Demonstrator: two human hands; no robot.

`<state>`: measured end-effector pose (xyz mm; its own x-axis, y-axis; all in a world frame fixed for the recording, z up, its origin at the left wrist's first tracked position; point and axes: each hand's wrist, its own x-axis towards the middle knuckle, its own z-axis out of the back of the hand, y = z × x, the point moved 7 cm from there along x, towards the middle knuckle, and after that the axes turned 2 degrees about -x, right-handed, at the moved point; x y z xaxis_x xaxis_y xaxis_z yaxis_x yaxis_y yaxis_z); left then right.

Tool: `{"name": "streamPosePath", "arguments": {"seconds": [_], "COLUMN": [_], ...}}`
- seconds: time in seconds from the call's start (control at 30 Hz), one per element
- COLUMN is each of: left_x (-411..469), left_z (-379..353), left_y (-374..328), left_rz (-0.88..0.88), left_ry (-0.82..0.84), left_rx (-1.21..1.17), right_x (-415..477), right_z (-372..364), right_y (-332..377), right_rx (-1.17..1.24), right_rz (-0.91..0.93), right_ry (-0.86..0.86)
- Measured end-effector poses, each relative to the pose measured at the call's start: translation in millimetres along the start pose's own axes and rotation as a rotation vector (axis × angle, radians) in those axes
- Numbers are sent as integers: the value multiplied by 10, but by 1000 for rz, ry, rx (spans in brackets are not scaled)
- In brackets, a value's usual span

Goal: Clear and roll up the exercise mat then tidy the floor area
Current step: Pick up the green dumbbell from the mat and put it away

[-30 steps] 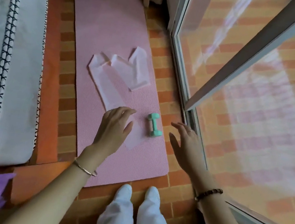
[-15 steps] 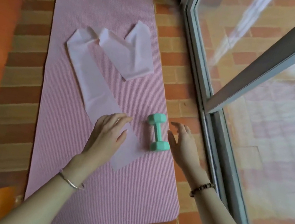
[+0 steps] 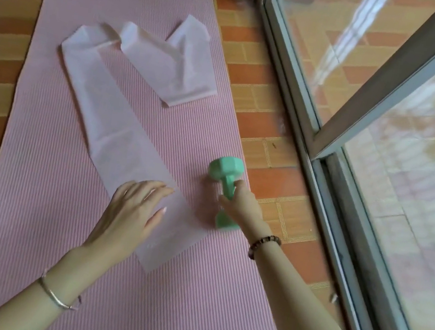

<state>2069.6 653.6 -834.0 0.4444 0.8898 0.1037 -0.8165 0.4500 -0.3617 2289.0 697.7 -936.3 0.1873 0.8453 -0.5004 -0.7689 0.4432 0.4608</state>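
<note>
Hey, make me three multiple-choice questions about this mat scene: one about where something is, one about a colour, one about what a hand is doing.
1. Where does the dumbbell lie?
A. Near the mat's window-side edge
B. On the bare brick floor
C. On the window sill

2. What colour is the dumbbell?
A. Orange
B. Mint green
C. Black

3. What is the right hand doing?
A. Resting flat on the floor
B. Pressing on the glass
C. Closing around the dumbbell's handle

Answers: 1 A, it sits on the pink mat close to the edge nearest the sliding window. 2 B, both heads are mint green. 3 C, its fingers wrap the handle, while the left hand hovers open over the pale band.
</note>
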Motion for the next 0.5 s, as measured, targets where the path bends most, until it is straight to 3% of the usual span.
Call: {"name": "streamPosePath", "arguments": {"seconds": [0.3, 0.5], "left_x": [-162, -258], "left_z": [401, 1221], "left_y": [263, -35], "left_rz": [87, 172], "left_ry": [12, -5], "left_rx": [50, 5], "right_x": [9, -900], "right_z": [23, 607], "right_y": [77, 777], "right_rx": [6, 275], "right_rz": [-30, 83], "right_ry": [-14, 97]}}
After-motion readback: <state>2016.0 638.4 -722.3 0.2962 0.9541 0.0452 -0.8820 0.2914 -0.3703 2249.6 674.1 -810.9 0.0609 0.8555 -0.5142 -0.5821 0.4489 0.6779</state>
